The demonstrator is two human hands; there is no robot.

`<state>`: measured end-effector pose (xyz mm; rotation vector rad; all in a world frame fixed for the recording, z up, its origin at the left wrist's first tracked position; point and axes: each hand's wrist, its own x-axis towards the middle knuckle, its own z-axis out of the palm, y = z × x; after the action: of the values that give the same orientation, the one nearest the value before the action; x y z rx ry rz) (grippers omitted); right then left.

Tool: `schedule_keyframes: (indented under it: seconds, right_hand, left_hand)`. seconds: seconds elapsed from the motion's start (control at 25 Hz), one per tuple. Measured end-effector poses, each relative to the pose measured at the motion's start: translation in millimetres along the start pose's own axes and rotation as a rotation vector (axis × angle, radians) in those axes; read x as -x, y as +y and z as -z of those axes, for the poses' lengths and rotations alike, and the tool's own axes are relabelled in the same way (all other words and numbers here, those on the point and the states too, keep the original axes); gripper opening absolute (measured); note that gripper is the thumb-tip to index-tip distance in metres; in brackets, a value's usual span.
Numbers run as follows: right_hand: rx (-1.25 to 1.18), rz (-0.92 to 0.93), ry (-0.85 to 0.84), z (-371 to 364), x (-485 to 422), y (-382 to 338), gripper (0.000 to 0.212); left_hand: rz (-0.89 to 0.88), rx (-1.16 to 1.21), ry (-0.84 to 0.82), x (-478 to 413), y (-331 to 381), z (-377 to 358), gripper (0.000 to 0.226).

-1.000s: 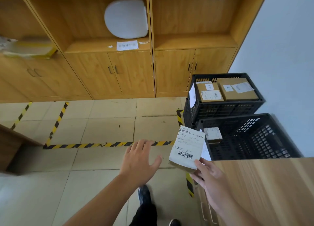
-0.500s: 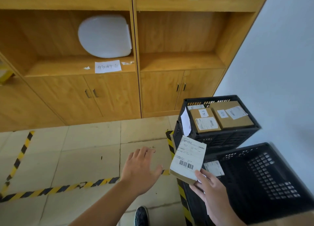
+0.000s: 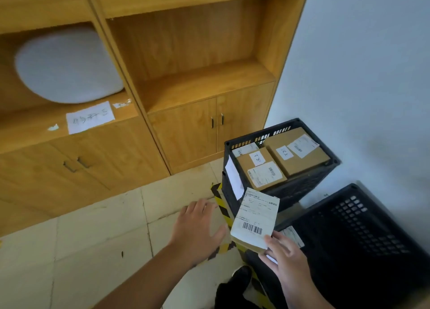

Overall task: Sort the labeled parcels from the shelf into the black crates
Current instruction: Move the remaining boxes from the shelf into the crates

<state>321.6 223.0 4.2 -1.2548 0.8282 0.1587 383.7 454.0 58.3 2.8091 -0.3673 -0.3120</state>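
My right hand [image 3: 287,263] grips the lower corner of a small parcel [image 3: 256,218] with a white barcode label, held up in front of the crates. My left hand [image 3: 197,227] hovers flat just left of the parcel, fingers spread, holding nothing. Behind the parcel, the far black crate [image 3: 309,185] holds two brown labeled boxes [image 3: 260,167] [image 3: 299,154] and a paper tag on its side. The near black crate [image 3: 363,234] on the right has a small labeled parcel [image 3: 292,235] showing at its inner left side.
A wooden shelf cabinet [image 3: 202,80] with lower doors stands ahead, holding a white oval lid [image 3: 65,69] and a handwritten paper note [image 3: 89,117]. Yellow-black floor tape [image 3: 221,204] runs by the crates. A grey wall [image 3: 372,76] is on the right. My shoe [image 3: 242,274] is below.
I have stepped closer to the crates and the view has swung right. The parcel stays in my right hand, now over the gap between the two crates; my left hand keeps beside it.
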Motion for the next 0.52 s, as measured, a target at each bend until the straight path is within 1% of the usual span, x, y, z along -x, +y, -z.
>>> schedule_keyframes:
  seconds: [0.12,0.24,0.4,0.52]
  right_hand:
    - [-0.048,-0.021,0.007,0.0,-37.6,-13.2,0.036]
    - [-0.094,-0.067,0.067,5.7,-61.1,-26.1,0.034]
    - [-0.118,-0.084,0.141,24.6,-73.5,-35.4,0.033]
    - [-0.162,-0.093,0.187,43.1,-77.9,-37.0,0.031]
  left_hand:
    - [-0.061,-0.034,-0.029,-53.3,13.2,7.0,0.062]
    - [-0.15,-0.062,-0.071,-99.3,32.8,10.7,0.063]
    - [-0.269,-0.038,-0.105,-146.6,61.1,8.9,0.057]
    - [-0.37,-0.042,-0.147,-180.7,81.5,-2.0,0.058]
